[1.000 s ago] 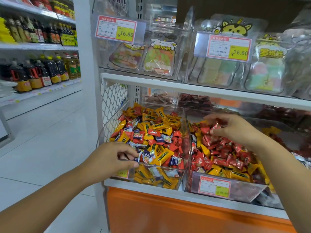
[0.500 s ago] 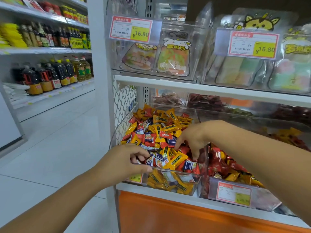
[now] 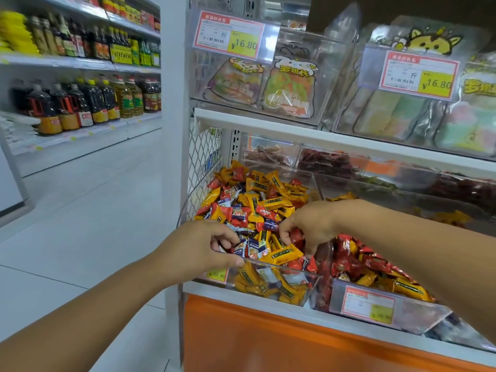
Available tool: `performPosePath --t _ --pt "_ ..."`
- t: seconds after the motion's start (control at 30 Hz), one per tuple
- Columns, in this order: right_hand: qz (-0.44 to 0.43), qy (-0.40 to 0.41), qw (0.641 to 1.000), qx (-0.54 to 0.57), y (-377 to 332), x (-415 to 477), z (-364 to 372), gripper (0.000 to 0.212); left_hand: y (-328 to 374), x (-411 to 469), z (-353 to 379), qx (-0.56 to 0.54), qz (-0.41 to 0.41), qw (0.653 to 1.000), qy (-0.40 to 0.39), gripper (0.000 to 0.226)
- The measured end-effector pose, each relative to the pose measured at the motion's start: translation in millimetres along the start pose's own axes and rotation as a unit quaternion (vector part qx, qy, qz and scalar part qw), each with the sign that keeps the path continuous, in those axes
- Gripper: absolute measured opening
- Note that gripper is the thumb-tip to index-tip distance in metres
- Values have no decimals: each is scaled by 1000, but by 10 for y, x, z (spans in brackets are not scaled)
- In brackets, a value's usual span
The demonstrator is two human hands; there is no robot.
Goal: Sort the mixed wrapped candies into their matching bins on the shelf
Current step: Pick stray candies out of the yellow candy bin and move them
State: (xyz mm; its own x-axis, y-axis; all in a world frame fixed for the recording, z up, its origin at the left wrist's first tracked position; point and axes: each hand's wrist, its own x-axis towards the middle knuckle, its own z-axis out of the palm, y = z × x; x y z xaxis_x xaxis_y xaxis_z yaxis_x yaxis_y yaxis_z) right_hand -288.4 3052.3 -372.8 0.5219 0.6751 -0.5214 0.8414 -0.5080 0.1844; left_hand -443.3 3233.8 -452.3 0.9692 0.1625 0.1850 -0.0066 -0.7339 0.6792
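Mid-sort, by the look of it: picking strays out of the left bin (image 3: 284, 269), heaped with candies (image 3: 257, 200) in yellow, red and blue wrappers. Left hand (image 3: 206, 245) clamped on the front rim of that bin, thumb outside, fingers curled over the edge. Possibly a candy or two tucked under them, but too hidden to tell. Right hand (image 3: 308, 226) just beside it, palm down, fingers curled into the front of the heap. Red candy (image 3: 296, 236) showing between those fingers, yellow ones right below the fingertips. Cannot tell whether closed on a piece or only raking through. Right bin (image 3: 426, 315) directly under the right forearm, mostly red with some yellow mixed in.

Far from finished, at a guess: both bins visibly mixed. Next, probably: pinch one red wrapper cleanly, lift clear of the heap without dragging neighbours along, carry over to the bin right of the hand, drop there. Left hand firm on the rim to steady things. Slippery wrappers, loose pile: easy to spill a few over the front.
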Motion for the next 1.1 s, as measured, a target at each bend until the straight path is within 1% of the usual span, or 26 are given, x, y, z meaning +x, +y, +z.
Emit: performPosePath --t 0.13,0.23,0.37,0.43,0.5,0.63,0.73,0.8,0.83,0.9,0.97,1.03,1.1 --pt "0 8 999 37 -9 1 8 34 -14 10 -2 4 -2 1000 -2 36" --pt "-15 42 995 89 29 22 23 27 -25 20 -6 1 -4 1000 -5 36" --pt "-35 97 980 168 81 -14 35 27 -21 34 -6 -11 -1 1000 -13 34" --pt "-49 146 950 273 105 -64 54 26 -10 39 -4 -30 4 999 -17 32" --pt "-63 199 905 370 111 -137 91 25 10 43 7 -45 9 999 -16 32" --pt "-75 284 838 460 98 -302 198 19 62 67 54 -64 18 998 -7 30" --pt "-90 310 766 556 147 -372 303 22 104 103 108 -53 27 998 2 30" --pt "-102 309 721 612 194 -399 362 25 134 130 154 -54 37 998 5 29" --pt "-107 303 705 632 214 -410 380 24 158 145 177 -53 44 998 6 29" --pt "-120 288 692 651 236 -438 399 24 228 182 219 -45 57 997 13 29" --pt "-121 291 702 639 241 -463 398 24 313 220 248 -29 67 997 22 31" --pt "-90 337 706 616 271 -494 381 23 383 256 263 -5 76 997 26 32" --pt "-40 410 690 595 385 -550 378 25 394 293 270 26 83 996 32 32"
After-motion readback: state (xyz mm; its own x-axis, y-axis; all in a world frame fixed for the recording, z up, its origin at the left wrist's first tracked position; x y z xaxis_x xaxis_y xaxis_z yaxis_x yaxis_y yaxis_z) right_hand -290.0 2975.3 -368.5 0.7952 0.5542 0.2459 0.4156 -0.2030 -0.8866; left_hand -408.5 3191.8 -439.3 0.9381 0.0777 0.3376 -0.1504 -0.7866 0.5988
